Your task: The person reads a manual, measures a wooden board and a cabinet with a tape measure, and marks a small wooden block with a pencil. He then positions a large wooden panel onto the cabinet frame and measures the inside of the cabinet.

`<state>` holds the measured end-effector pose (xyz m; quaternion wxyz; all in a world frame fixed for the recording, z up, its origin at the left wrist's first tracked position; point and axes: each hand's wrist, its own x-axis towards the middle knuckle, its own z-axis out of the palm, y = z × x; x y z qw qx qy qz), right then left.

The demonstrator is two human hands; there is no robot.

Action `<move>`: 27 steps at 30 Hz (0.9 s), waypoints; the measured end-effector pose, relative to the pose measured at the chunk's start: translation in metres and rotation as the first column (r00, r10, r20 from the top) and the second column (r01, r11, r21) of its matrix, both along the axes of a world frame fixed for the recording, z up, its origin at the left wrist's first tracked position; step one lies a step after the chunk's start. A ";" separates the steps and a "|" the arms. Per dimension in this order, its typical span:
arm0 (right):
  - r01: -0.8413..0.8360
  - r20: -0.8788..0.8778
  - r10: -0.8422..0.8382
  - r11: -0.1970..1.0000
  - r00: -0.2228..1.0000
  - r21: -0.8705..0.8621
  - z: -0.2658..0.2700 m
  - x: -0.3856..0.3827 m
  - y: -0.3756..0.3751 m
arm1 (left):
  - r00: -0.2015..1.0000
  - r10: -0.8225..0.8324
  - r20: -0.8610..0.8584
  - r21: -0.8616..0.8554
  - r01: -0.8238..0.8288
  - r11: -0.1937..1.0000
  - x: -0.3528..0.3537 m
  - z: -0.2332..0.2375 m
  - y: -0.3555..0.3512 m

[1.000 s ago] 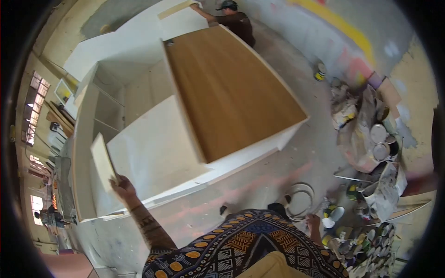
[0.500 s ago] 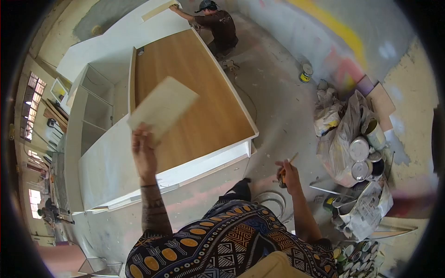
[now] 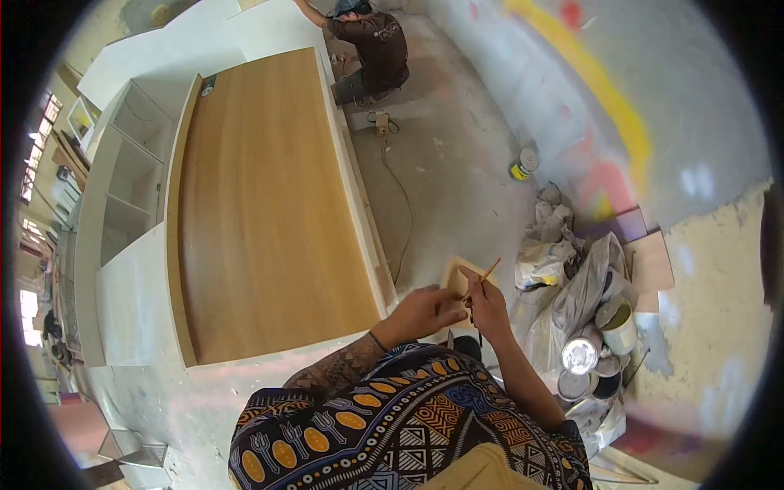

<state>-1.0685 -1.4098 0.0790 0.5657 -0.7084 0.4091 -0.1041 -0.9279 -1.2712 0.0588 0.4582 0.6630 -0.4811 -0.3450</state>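
Note:
In my right hand (image 3: 487,309) is a thin pencil (image 3: 492,269), its upper end sticking out past the fingers. A pale, thin board (image 3: 454,274) shows just beyond that hand, mostly covered by my fingers. I cannot make out how firmly it is held. My left hand (image 3: 420,314) reaches across from the left, fingers and thumb apart, close to the right hand; nothing shows plainly in it. Left of both hands lies a large wood-grain panel (image 3: 261,212) with white edging, on a white cabinet structure.
White open compartments (image 3: 135,175) stand at the left. Another person (image 3: 371,49) crouches at the far end of the panel. A cable (image 3: 402,192) runs along the floor. Paint cans (image 3: 618,327), plastic bags (image 3: 563,273) and a lone can (image 3: 520,168) are by the painted wall.
My left hand has swung right and down from over the panel to my right hand. The pale board has moved with it and now shows by the right hand. The view has turned right.

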 end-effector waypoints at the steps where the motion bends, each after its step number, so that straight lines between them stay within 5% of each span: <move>1: -0.042 -0.078 0.036 0.997 0.996 -0.072 -0.006 0.002 -0.017 | 0.999 -0.021 0.028 0.014 0.020 1.000 0.000 0.003 -0.015; 2: -0.049 -0.078 0.044 0.997 0.996 -0.064 -0.019 0.004 -0.032 | 0.998 -0.040 0.057 0.029 0.038 0.999 0.000 0.004 -0.030; 4: -0.160 -0.069 0.145 0.930 0.987 -0.330 -0.036 0.011 -0.061 | 0.997 -0.048 0.060 0.077 0.043 0.996 0.006 -0.012 -0.060; 10: -0.327 -0.040 0.337 0.867 0.941 -0.377 -0.042 0.050 -0.163 | 0.979 0.089 0.184 0.088 -0.106 0.990 0.017 -0.030 -0.154; 13: -0.465 -0.042 0.471 0.846 0.881 -0.262 -0.026 0.069 -0.217 | 0.957 0.278 0.086 0.084 -0.285 0.955 0.016 -0.023 -0.197; 17: -0.619 0.040 0.665 0.714 0.745 -0.328 -0.035 0.098 -0.279 | 0.869 0.488 0.080 0.114 -0.494 0.862 0.025 -0.019 -0.232; 20: -0.674 -0.010 0.704 0.675 0.710 -0.298 -0.038 0.127 -0.317 | 0.817 0.560 0.135 0.108 -0.574 0.812 0.047 -0.009 -0.249; 22: -0.541 0.137 0.576 0.810 0.806 -0.226 -0.045 0.149 -0.339 | 0.790 0.608 0.085 0.140 -0.613 0.777 0.065 -0.007 -0.259; 24: -0.525 0.113 0.547 0.833 0.830 -0.176 -0.052 0.181 -0.367 | 0.757 0.641 0.123 0.036 -0.649 0.760 0.089 -0.021 -0.269; 27: -0.473 -0.004 0.479 0.864 0.878 -0.173 -0.087 0.232 -0.416 | 0.668 0.741 0.063 0.135 -0.742 0.657 0.141 -0.008 -0.275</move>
